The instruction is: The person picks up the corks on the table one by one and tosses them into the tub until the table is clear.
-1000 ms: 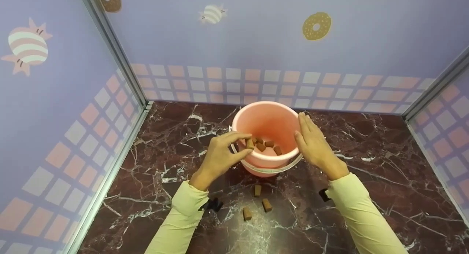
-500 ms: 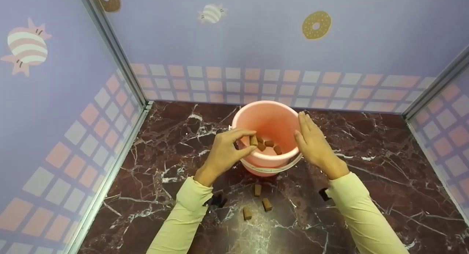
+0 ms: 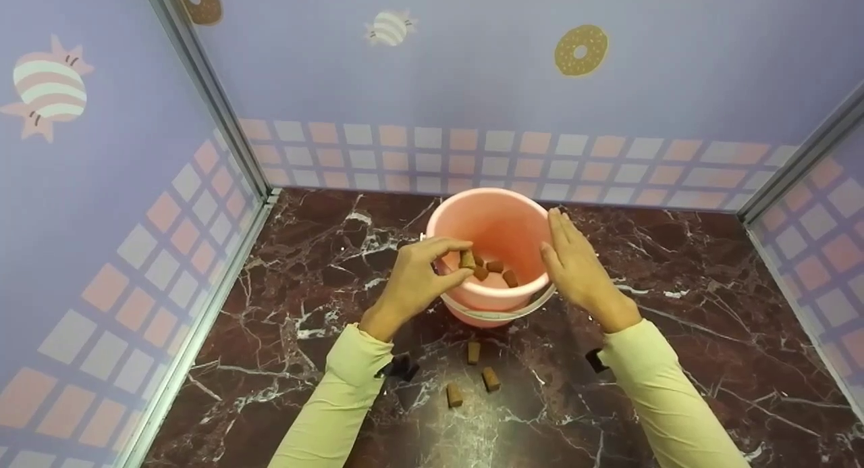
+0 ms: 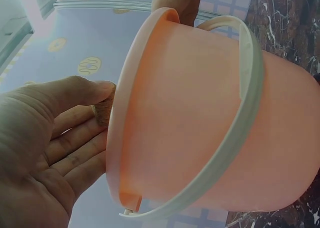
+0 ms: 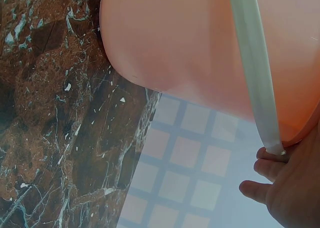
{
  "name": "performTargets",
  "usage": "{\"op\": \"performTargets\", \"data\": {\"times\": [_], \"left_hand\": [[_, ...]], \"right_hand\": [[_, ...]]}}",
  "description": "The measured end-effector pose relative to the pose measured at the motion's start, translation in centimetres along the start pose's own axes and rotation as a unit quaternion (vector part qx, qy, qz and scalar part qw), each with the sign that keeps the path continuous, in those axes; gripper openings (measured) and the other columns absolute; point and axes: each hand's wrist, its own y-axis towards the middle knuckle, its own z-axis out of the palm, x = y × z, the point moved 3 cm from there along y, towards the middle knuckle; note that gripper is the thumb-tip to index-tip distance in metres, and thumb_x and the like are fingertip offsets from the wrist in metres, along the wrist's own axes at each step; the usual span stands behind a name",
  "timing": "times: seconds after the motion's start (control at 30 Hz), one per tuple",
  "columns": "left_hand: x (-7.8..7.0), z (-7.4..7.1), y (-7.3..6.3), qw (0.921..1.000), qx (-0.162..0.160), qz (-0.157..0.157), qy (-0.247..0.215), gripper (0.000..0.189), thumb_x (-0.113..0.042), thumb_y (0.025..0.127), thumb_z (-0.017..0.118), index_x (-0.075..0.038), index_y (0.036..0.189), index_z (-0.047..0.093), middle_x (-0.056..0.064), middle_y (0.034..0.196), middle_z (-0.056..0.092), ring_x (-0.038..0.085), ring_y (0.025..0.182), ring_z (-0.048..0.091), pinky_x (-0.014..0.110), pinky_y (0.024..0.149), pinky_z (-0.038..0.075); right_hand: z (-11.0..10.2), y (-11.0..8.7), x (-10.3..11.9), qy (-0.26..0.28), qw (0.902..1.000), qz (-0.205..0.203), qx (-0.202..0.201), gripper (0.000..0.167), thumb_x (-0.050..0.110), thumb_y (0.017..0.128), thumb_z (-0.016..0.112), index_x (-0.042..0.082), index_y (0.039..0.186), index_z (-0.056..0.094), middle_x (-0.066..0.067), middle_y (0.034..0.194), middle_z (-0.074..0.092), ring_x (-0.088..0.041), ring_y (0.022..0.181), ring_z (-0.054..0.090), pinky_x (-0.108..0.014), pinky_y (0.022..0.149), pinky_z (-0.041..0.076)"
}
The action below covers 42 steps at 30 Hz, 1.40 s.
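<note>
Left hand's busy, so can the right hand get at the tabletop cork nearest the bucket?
Probably yes. The right hand only rests against the bucket; it would have to come round the bucket and its handle, but nothing covers that cork on the tabletop.

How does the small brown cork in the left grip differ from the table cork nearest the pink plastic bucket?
The held cork is pinched in the left grip; the table cork lies untouched. The held cork is at the bucket's rim; the table cork lies lower, outside. Both are brown.
</note>
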Motion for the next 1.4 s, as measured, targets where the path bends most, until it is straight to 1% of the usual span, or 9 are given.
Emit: {"op": "performTargets", "data": {"times": [0.13,0.23,0.43,0.67,0.97,1.03,1.13,1.23,1.4], "left_hand": [[0.1,0.08,-0.02,1.0,0.002,0.0,-0.001,0.04,-0.003,0.081,0.09,0.002,0.119,0.077,0.014,0.117,0.077,0.03,0.106,0.073,0.038,0.083,0.063],[0.15,0.14,-0.03,1.0,0.002,0.001,0.0,0.04,-0.003,0.081,0.09,0.002,0.119,0.077,0.014,0.117,0.078,0.03,0.103,0.074,0.036,0.082,0.063],[0.07,0.16,-0.14,1.0,0.003,-0.001,0.006,0.041,-0.005,0.082,0.09,0.001,0.12,0.077,0.014,0.118,0.077,0.024,0.087,0.072,0.029,0.073,0.062],[-0.18,0.07,-0.22,1.0,0.001,-0.002,0.004,0.041,-0.003,0.081,0.091,0.002,0.119,0.077,0.015,0.118,0.077,0.025,0.09,0.073,0.03,0.072,0.062],[-0.42,-0.08,-0.42,0.9999,-0.006,0.014,0.001,0.041,-0.002,0.08,0.092,0.003,0.117,0.077,0.015,0.115,0.078,0.023,0.082,0.072,0.032,0.072,0.062],[-0.43,-0.12,-0.5,0.9998,-0.007,0.018,0.001,0.041,-0.003,0.079,0.092,0.003,0.117,0.077,0.015,0.115,0.078,0.024,0.087,0.073,0.033,0.076,0.063],[-0.37,-0.13,-0.62,0.9997,-0.01,0.022,0.0,0.041,-0.003,0.079,0.092,0.003,0.117,0.077,0.015,0.115,0.078,0.027,0.098,0.075,0.035,0.09,0.062],[-0.34,-0.21,-0.74,0.9996,-0.013,0.025,0.002,0.041,-0.003,0.078,0.092,0.003,0.116,0.077,0.015,0.115,0.078,0.029,0.107,0.075,0.036,0.102,0.058],[-0.58,-0.4,-0.86,0.9995,-0.015,0.028,0.0,0.039,-0.002,0.08,0.091,0.003,0.116,0.077,0.014,0.115,0.078,0.028,0.108,0.075,0.035,0.104,0.056]], "right_hand": [[0.06,-0.08,-0.05,0.002,1.0,0.003,0.0,0.064,0.023,0.113,0.038,-0.014,0.162,0.018,-0.03,0.171,0.018,-0.047,0.159,0.014,-0.055,0.13,0.009],[0.09,-0.12,-0.06,0.003,1.0,0.005,0.0,0.064,0.022,0.113,0.038,-0.014,0.162,0.017,-0.03,0.171,0.018,-0.047,0.159,0.014,-0.056,0.13,0.009],[0.12,-0.18,0.01,0.003,1.0,0.001,-0.001,0.064,0.021,0.113,0.038,-0.014,0.162,0.017,-0.03,0.17,0.019,-0.048,0.158,0.014,-0.055,0.13,0.01],[0.1,-0.14,0.06,0.002,1.0,0.002,0.001,0.064,0.022,0.113,0.038,-0.014,0.162,0.017,-0.03,0.17,0.018,-0.047,0.159,0.014,-0.055,0.13,0.009],[0.04,-0.18,0.09,0.001,1.0,0.004,0.005,0.064,0.024,0.114,0.036,-0.013,0.162,0.016,-0.028,0.171,0.018,-0.046,0.159,0.013,-0.055,0.13,0.008],[0.05,-0.17,0.06,0.001,1.0,0.005,0.004,0.065,0.024,0.114,0.036,-0.013,0.162,0.016,-0.028,0.171,0.017,-0.046,0.159,0.013,-0.055,0.13,0.008],[0.05,-0.16,0.03,0.002,1.0,0.006,0.005,0.065,0.024,0.114,0.036,-0.013,0.163,0.016,-0.028,0.171,0.017,-0.046,0.159,0.013,-0.055,0.13,0.008],[0.03,-0.14,0.01,0.002,1.0,0.005,0.004,0.065,0.024,0.114,0.036,-0.013,0.163,0.016,-0.028,0.171,0.017,-0.046,0.159,0.013,-0.055,0.131,0.008],[0.01,-0.1,0.02,0.0,1.0,0.004,0.003,0.064,0.024,0.114,0.036,-0.013,0.163,0.017,-0.028,0.171,0.017,-0.046,0.159,0.013,-0.055,0.13,0.009]]}}
